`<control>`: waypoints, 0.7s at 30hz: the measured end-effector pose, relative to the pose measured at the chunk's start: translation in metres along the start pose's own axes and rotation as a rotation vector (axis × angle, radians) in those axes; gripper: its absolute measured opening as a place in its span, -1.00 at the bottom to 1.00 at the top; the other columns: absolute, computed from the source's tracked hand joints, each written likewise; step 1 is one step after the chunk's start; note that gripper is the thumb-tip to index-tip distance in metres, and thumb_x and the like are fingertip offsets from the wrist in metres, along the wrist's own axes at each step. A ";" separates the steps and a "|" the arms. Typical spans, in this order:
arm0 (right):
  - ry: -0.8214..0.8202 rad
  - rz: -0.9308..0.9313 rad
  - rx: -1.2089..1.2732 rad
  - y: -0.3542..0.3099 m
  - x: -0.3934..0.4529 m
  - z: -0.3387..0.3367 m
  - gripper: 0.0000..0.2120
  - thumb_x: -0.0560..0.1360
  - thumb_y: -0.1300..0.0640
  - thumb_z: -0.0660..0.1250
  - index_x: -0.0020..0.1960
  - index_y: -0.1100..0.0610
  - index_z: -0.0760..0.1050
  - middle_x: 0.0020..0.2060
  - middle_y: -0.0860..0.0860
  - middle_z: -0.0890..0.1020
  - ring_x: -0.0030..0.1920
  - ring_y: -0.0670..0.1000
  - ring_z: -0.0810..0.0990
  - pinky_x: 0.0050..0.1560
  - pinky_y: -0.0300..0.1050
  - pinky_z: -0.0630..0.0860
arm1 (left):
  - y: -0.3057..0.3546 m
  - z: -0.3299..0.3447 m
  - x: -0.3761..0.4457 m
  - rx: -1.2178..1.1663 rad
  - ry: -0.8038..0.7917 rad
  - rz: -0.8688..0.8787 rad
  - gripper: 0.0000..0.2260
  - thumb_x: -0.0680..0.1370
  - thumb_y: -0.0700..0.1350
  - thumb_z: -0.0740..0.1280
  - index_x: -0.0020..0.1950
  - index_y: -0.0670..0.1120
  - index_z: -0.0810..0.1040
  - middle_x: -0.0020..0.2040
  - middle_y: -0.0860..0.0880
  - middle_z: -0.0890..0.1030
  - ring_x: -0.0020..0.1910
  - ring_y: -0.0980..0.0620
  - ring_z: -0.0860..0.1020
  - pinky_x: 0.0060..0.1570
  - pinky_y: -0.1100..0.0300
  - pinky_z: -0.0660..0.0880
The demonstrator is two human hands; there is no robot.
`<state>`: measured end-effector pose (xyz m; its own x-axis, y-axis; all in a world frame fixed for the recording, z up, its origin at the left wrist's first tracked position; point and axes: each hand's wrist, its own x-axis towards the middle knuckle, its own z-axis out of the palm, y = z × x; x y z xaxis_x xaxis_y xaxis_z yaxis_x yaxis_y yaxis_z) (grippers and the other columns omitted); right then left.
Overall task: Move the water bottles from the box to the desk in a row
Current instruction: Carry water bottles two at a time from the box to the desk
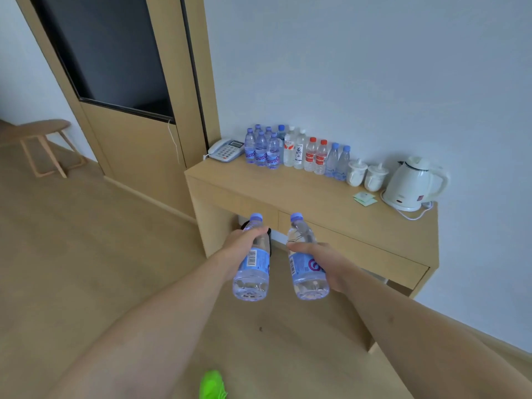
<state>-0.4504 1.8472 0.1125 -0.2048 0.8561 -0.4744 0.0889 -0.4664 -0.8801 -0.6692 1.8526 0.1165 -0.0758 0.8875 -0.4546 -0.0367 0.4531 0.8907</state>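
Two bottles in hand, short of the desk

Nearest, both forearms reach toward twelve o'clock. Left hand (244, 243) fingers curl round the left bottle (253, 260); right hand (322, 263) fingers wrap the right bottle (306, 260). Both bottles tilt, caps forward, in the air before the desk (288, 191). At one o'clock, a row of bottles (296, 151) stands along its back edge, between telephone (226, 149) and cups (364, 174).

Fifteen bottles (299, 149); two cups (357, 172); one kettle (411, 184)

Matt wooden desk (302, 194), clear plastic bottles (290, 151)
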 end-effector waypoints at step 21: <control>0.260 0.055 0.310 -0.132 0.292 0.042 -0.42 0.46 -0.28 0.44 0.18 0.19 0.57 -0.13 0.19 0.67 -0.24 0.17 0.67 -0.20 0.00 0.62 | 0.151 -0.058 0.325 0.140 -0.230 -0.032 -0.57 0.43 0.13 0.53 0.10 -0.15 0.57 -0.12 -0.23 0.73 -0.29 -0.13 0.69 -0.25 0.07 0.62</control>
<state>-0.5626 2.1494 0.0909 0.0490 0.8374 -0.5445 -0.2131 -0.5238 -0.8248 -0.7569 2.2042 0.1030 0.1517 0.8609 -0.4856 0.1042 0.4746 0.8740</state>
